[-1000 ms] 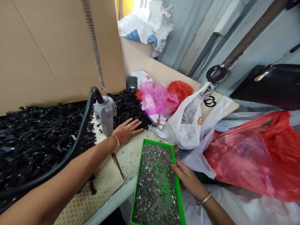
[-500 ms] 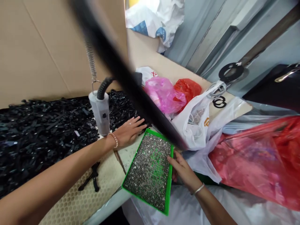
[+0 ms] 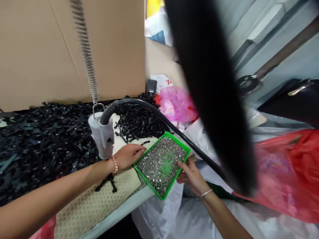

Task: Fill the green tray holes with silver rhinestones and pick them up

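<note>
A green plastic tray (image 3: 187, 149) lies at the table edge, full of small shiny metal parts, with its bare mesh bottom showing in the middle. My right hand (image 3: 191, 176) grips its right rim, thumb on top and fingers underneath. At the opposite rim, my left hand (image 3: 129, 155) has its fingers closed against the edge; the fingertips are partly hidden. Just behind my left wrist hangs a white cylindrical tool (image 3: 102, 136) on a coil spring, with a black cable. A few black strip-like parts (image 3: 109, 183) lie on the pale patterned mat (image 3: 82, 212) below my left forearm.
A large heap of black parts (image 3: 45, 139) covers the table's left and back. A cardboard panel (image 3: 104, 49) stands behind it. Pink (image 3: 176, 103) and red (image 3: 286, 172) plastic bags lie to the right. A blurred dark bar (image 3: 211, 93) crosses close to the camera.
My left hand has moved from lying flat behind the tray to the tray's left rim. The tray has turned and moved slightly away from me. The dark bar has swung right.
</note>
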Demonstrator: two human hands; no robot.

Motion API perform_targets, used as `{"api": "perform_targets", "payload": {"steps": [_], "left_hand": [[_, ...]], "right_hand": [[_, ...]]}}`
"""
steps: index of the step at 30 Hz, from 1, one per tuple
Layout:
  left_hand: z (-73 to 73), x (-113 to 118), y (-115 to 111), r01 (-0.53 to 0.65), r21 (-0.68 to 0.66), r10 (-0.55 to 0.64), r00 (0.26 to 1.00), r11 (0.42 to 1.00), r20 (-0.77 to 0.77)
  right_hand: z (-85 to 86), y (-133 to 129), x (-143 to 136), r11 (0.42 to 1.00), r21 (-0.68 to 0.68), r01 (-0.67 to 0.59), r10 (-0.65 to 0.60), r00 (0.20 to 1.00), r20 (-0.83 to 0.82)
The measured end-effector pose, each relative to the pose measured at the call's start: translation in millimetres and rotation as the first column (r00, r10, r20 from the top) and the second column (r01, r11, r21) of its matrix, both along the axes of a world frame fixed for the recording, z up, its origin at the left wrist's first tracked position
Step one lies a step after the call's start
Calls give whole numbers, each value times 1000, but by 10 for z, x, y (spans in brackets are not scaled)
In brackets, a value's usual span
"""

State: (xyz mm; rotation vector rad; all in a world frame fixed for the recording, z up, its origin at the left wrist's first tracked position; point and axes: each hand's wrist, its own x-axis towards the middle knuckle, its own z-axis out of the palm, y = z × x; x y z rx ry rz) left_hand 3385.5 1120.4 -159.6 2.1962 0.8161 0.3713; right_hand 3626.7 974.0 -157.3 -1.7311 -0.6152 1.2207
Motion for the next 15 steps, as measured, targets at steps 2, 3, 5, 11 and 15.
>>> {"api": "perform_targets", "payload": {"steps": [2,3,5,11,15], "left_hand": [[12,-33,23,-36,-23,36,999,999,-10],[16,-47,32,-52,-31,52,999,998,-13],[13,-67,43,-73,-40,73,997,996,-11],[-77,-19,75,-149,-19,149,989,989,-13],[-143,79,124,-200,21,200,980,980,-8]], "right_hand": [[-15,9,-49,1000,6,16,-16,1000,-7],[-24,15,-74,1000,12,26,-26,1000,-12],[-48,26,-122,998,27,48,-47,999,-25],[-102,64,-257,991,46,125,-122,991,-47],[-91,97,-330,990,73,122,-120,992,-23]]}}
